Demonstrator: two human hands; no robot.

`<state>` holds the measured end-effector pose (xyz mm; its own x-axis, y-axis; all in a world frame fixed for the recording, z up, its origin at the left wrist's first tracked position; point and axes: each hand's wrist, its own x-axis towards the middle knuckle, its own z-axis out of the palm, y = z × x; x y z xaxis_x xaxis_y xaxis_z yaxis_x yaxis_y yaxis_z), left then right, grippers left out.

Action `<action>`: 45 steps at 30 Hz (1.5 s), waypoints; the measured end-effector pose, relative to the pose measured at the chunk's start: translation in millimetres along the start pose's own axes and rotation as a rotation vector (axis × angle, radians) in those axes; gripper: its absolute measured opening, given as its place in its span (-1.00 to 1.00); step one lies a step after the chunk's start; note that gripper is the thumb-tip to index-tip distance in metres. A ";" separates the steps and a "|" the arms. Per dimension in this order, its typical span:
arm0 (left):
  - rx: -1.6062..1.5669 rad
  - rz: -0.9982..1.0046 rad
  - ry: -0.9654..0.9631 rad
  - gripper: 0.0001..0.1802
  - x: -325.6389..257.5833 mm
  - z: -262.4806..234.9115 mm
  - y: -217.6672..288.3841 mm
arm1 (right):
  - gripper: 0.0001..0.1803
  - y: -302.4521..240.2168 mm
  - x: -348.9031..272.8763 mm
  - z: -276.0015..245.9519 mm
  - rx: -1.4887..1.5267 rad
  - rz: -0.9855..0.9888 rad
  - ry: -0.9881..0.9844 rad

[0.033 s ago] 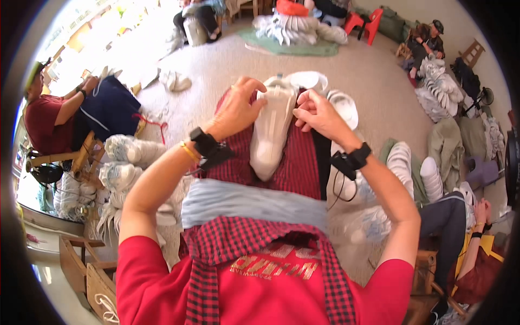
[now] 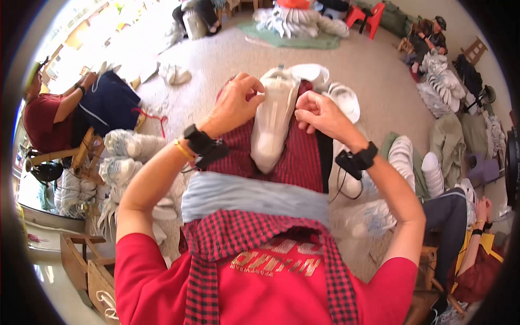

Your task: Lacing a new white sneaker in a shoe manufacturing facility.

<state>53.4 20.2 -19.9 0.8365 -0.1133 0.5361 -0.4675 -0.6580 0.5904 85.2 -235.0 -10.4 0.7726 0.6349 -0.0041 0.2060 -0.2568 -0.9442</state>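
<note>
A white shoe (image 2: 271, 122) rests lengthwise on my lap over the dark red checked cloth (image 2: 233, 149), its narrower end pointing toward me. At the shoe's left edge is my left hand (image 2: 241, 100), thumb and forefinger brought close together in a pinch. To the right of the shoe, a small gap away, my right hand (image 2: 320, 112) has its fingers curled against the thumb. Whatever either pinch contains is too fine or blurred to make out. Just beyond the right hand lie more white shoe pieces (image 2: 344, 102).
Stacks of white shoe pieces (image 2: 132, 143) stand on the floor left of me, with another stack (image 2: 401, 157) at right. A person (image 2: 49, 116) sits at left, another (image 2: 430, 38) at far right. Nearby at lower left is a wooden stool (image 2: 86, 271).
The shoe's near end has shifted slightly up and away from me. My right forearm has moved a little to the right; both hands keep nearly the same pose.
</note>
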 end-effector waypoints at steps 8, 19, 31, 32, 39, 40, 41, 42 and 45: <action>-0.127 -0.085 -0.860 -0.86 -65.2 -47.0 29.7 | -0.84 -3.9 -75.4 56.8 -0.575 -0.104 -0.323; -0.572 -0.376 -0.806 -0.67 -60.6 -25.7 66.3 | -0.72 -21.0 -65.9 43.3 0.127 0.273 -0.253; -1.349 0.084 -0.238 -0.84 -20.3 -211.5 63.4 | -0.57 106.9 -85.7 -162.9 -0.587 -0.049 0.699; -1.351 0.126 -0.188 -0.84 -23.4 -229.2 76.2 | -0.58 123.7 -84.0 -174.5 -0.634 -0.055 0.779; -1.399 0.409 -0.023 -0.78 -0.1 -251.2 109.4 | -0.61 222.1 -125.5 -213.9 -1.122 0.397 1.207; -1.459 0.443 -0.092 -0.79 6.4 -246.7 113.9 | -0.60 232.2 -133.6 -214.5 -1.097 0.516 1.287; -1.444 0.462 -0.080 -0.79 5.8 -250.6 118.6 | -0.62 240.5 -136.1 -216.9 -1.092 0.603 1.272; -1.430 0.428 -0.088 -0.80 3.9 -252.5 119.8 | -0.59 242.6 -131.1 -209.9 -0.960 0.736 1.262; -1.286 0.206 -0.187 -0.64 10.3 -210.7 90.9 | -0.59 264.9 -150.9 -209.5 -0.948 0.874 1.120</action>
<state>-40.7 116.1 166.5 0.6956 -0.2946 0.6552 -0.4400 0.5463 0.7127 149.0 -551.5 -191.0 0.7680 -0.5971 0.2315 -0.5378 -0.7976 -0.2731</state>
